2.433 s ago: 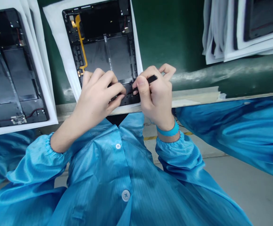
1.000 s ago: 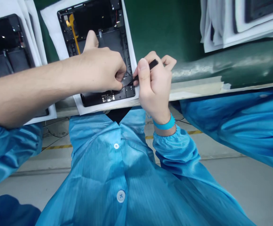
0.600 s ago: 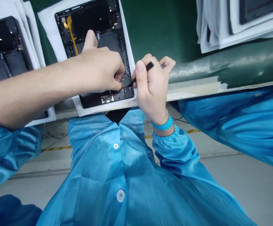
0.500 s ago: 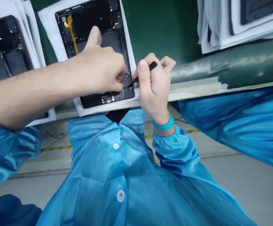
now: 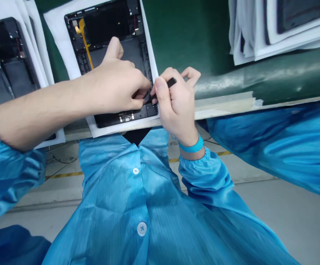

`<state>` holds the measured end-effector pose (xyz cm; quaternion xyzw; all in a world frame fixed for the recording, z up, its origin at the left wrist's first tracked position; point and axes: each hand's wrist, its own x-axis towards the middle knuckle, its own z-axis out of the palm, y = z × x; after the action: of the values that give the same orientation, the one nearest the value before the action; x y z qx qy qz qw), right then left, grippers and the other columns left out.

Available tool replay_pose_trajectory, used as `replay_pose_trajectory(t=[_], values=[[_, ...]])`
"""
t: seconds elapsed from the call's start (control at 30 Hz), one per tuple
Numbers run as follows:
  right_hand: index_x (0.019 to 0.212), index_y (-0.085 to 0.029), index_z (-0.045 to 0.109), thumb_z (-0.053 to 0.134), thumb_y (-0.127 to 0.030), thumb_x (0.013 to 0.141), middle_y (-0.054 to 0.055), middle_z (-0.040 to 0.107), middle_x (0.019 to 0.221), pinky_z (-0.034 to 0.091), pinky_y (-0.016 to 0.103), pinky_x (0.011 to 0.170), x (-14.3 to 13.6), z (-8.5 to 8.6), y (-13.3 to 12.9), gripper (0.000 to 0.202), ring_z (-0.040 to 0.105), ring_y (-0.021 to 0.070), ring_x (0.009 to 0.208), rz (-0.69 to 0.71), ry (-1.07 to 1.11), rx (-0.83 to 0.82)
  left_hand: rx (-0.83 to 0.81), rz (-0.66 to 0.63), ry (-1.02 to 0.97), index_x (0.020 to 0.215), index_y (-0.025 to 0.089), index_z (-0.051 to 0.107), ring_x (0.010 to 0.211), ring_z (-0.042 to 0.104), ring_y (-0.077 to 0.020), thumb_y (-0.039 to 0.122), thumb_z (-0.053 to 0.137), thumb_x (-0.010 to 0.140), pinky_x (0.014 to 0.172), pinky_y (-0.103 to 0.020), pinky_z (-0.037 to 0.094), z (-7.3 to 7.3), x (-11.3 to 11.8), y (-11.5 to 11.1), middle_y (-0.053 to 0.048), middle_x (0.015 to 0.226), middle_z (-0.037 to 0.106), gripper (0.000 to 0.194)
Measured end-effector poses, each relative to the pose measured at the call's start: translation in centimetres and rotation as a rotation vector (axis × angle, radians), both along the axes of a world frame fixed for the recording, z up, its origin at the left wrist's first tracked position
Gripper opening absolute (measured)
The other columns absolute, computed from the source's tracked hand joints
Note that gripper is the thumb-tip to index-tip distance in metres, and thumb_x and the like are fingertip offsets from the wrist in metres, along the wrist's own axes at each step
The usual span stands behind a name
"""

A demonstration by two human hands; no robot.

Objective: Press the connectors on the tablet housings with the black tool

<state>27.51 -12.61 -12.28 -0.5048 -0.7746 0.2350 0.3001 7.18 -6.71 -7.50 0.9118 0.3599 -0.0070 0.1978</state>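
An opened tablet housing [image 5: 106, 22] lies on a white foam sheet [image 5: 59, 25], its inside facing up. A yellow flex cable [image 5: 85, 40] runs down its left part. My left hand [image 5: 123, 84] reaches across the housing, thumb and index finger pinched near the lower right corner; whatever is between them is hidden. In my right hand [image 5: 178, 99] is a slim black tool [image 5: 171, 82], perhaps tweezers, gripped like a pen. Its tip points at the same corner, close to the left fingertips. A small circuit board [image 5: 127, 117] shows at the housing's bottom edge.
To the left, another opened tablet housing [image 5: 6, 55] rests on stacked white sheets. More layered sheets [image 5: 248, 40] with a tablet part on top are at the upper right. A green mat [image 5: 187, 33] covers the bench, with tape [image 5: 226, 106] along its front edge. Blue-clothed people sit on both sides.
My right hand has shifted slightly left with the black tool, closer to my left fingertips. My left hand has moved a little and stays pinched at the corner.
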Motion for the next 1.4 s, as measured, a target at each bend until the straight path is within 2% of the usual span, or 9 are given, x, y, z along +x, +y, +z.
replay_pose_trajectory(t=[0.17, 0.3, 0.47, 0.7, 0.9, 1.07, 1.23, 1.3, 1.4], values=[[0.097, -0.028, 0.059, 0.004, -0.063, 0.120, 0.005, 0.072, 0.100, 0.041, 0.060, 0.117, 0.0, -0.1, 0.0, 0.069, 0.064, 0.0274, 0.103, 0.006, -0.001, 0.009, -0.071, 0.039, -0.044, 0.068, 0.024, 0.070, 0.083, 0.065, -0.0226, 0.037, 0.069, 0.102, 0.114, -0.062, 0.036, -0.2, -0.1, 0.2, 0.000, 0.061, 0.064, 0.036], [0.095, -0.029, 0.058, 0.007, -0.063, 0.120, 0.006, 0.072, 0.102, 0.038, 0.061, 0.118, -0.2, -0.2, 0.0, 0.066, 0.063, 0.0295, 0.104, -0.018, 0.029, 0.009, -0.114, 0.055, 0.003, 0.074, 0.025, 0.076, 0.088, 0.067, -0.0250, 0.045, 0.066, 0.106, 0.117, -0.064, 0.033, -0.5, -0.1, 0.6, -0.001, 0.065, 0.070, 0.038], [0.091, -0.030, 0.054, 0.007, -0.063, 0.120, 0.006, 0.070, 0.095, 0.043, 0.063, 0.113, -0.3, 0.1, -0.2, 0.065, 0.064, 0.0306, 0.101, -0.050, 0.016, 0.043, -0.089, 0.018, 0.022, 0.082, 0.029, 0.081, 0.099, 0.072, -0.0306, 0.058, 0.059, 0.110, 0.120, -0.065, 0.031, -0.8, -0.3, 1.0, -0.002, 0.066, 0.074, 0.046], [0.091, -0.030, 0.052, 0.011, -0.060, 0.121, 0.005, 0.072, 0.097, 0.042, 0.060, 0.113, -0.3, 0.2, -0.3, 0.059, 0.063, 0.0297, 0.100, -0.047, 0.026, 0.051, -0.155, 0.130, -0.021, 0.064, 0.024, 0.074, 0.098, 0.074, -0.0327, 0.047, 0.076, 0.103, 0.123, -0.072, 0.021, 0.2, 0.6, 0.7, -0.003, 0.060, 0.067, 0.045], [0.096, -0.030, 0.057, 0.011, -0.063, 0.121, 0.004, 0.068, 0.096, 0.044, 0.063, 0.115, -0.1, -0.4, 0.0, 0.063, 0.065, 0.0281, 0.100, -0.015, 0.055, 0.042, -0.050, 0.025, 0.060, 0.063, 0.023, 0.072, 0.091, 0.071, -0.0281, 0.043, 0.070, 0.104, 0.124, -0.076, 0.019, 0.7, 0.8, 0.8, -0.001, 0.054, 0.061, 0.046], [0.093, -0.030, 0.055, 0.012, -0.063, 0.121, 0.005, 0.072, 0.097, 0.043, 0.062, 0.113, -0.2, -0.3, -0.1, 0.061, 0.064, 0.0296, 0.098, -0.034, 0.059, 0.043, -0.100, 0.061, 0.158, 0.060, 0.023, 0.071, 0.109, 0.075, -0.0355, 0.049, 0.073, 0.103, 0.128, -0.076, 0.010, 0.8, 1.8, 1.2, -0.006, 0.069, 0.073, 0.050], [0.093, -0.030, 0.055, 0.014, -0.063, 0.121, 0.005, 0.072, 0.099, 0.039, 0.059, 0.115, -0.1, -0.4, -0.1, 0.060, 0.063, 0.0295, 0.100, -0.036, 0.062, 0.034, -0.137, 0.119, 0.229, 0.063, 0.023, 0.074, 0.114, 0.074, -0.0408, 0.046, 0.080, 0.097, 0.128, -0.080, 0.005, 0.4, 2.8, 1.5, -0.006, 0.067, 0.071, 0.042], [0.093, -0.030, 0.056, 0.014, -0.064, 0.121, 0.005, 0.071, 0.096, 0.041, 0.060, 0.114, -0.1, -0.5, -0.1, 0.061, 0.063, 0.0291, 0.100, -0.033, 0.058, 0.035, -0.086, 0.103, 0.191, 0.068, 0.024, 0.077, 0.111, 0.074, -0.0388, 0.049, 0.074, 0.101, 0.128, -0.080, 0.009, 0.4, 2.5, 0.9, -0.006, 0.070, 0.073, 0.041], [0.094, -0.030, 0.059, 0.014, -0.062, 0.122, 0.004, 0.071, 0.093, 0.044, 0.061, 0.113, -0.1, -0.4, -0.1, 0.062, 0.066, 0.0282, 0.098, -0.045, 0.062, 0.047, 0.014, 0.138, 0.156, 0.079, 0.027, 0.079, 0.095, 0.073, -0.0342, 0.038, 0.065, 0.104, 0.123, -0.077, 0.026, 0.9, 1.6, -1.1, -0.005, 0.073, 0.074, 0.031]])
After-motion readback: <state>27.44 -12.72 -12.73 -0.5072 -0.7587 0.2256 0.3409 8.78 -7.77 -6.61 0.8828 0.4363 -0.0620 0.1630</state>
